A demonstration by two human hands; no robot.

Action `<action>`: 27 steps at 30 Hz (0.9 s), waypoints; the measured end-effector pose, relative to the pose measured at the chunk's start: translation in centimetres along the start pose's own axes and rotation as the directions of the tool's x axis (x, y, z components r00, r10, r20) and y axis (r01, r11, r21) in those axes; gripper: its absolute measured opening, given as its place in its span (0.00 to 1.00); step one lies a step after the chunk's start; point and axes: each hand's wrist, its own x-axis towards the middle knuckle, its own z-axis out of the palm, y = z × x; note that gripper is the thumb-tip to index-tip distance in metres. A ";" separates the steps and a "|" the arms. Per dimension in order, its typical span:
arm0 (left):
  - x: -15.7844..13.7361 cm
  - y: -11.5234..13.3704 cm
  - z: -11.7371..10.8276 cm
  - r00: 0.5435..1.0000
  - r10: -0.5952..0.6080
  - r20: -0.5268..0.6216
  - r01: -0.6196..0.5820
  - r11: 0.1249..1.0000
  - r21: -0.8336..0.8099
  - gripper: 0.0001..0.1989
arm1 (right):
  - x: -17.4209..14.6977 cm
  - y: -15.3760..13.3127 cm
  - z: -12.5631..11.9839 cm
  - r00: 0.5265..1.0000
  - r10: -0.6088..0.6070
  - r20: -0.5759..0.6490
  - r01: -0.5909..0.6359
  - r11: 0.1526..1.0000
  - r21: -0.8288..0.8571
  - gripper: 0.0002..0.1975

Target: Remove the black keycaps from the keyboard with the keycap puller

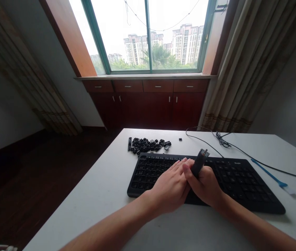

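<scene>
A black keyboard (145,176) lies across the white table, its left part showing bare key sockets and its right part still bearing keycaps. My left hand (170,184) rests over the middle of it, fingers stretched out together and pointing away from me. Closed around a dark, stick-like tool (199,163) is my right hand (208,184), thumb along its side. The tool's upper end has a small metallic-looking tip; its lower end is hidden by my hands. The two hands touch or overlap, covering the keyboard's centre.
Behind the keyboard's left end lies a pile of loose black keycaps (144,144), with a single keycap (180,139) apart from it. A black cable (263,164) runs along the right. A blue brush (269,173) lies beside the keyboard on the white table (106,195).
</scene>
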 end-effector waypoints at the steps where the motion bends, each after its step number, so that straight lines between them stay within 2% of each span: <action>1: 0.0 0.0 0.0 1.000 -0.001 -0.002 0.001 1.000 -0.009 0.29 | 0.0 -0.1 0.0 1.000 -0.001 -0.004 0.001 1.000 0.002 0.18; 9: 0.0 -0.2 0.0 1.000 -0.005 0.013 0.005 1.000 -0.003 0.29 | -0.1 -0.1 0.0 0.998 -0.036 -0.048 0.034 0.999 -0.031 0.16; 13: -0.1 -0.2 0.2 1.000 -0.019 0.019 0.018 1.000 0.010 0.29 | 0.1 0.2 0.1 0.997 0.035 -0.071 -0.039 0.998 -0.051 0.19; 16: -0.1 -0.3 0.3 1.000 -0.026 0.007 0.026 0.999 0.028 0.27 | 0.6 0.5 -0.1 0.994 0.101 -0.048 -0.100 0.995 0.024 0.22; 20: -0.2 -0.3 0.4 1.000 -0.020 0.006 0.020 0.999 0.050 0.26 | 0.9 0.7 -0.4 0.994 0.106 0.037 -0.110 0.984 0.141 0.22; 27: -0.2 -0.3 0.3 1.000 -0.023 0.007 0.023 0.998 0.051 0.27 | 0.5 0.5 -0.1 0.990 0.135 -0.036 -0.135 0.991 0.014 0.24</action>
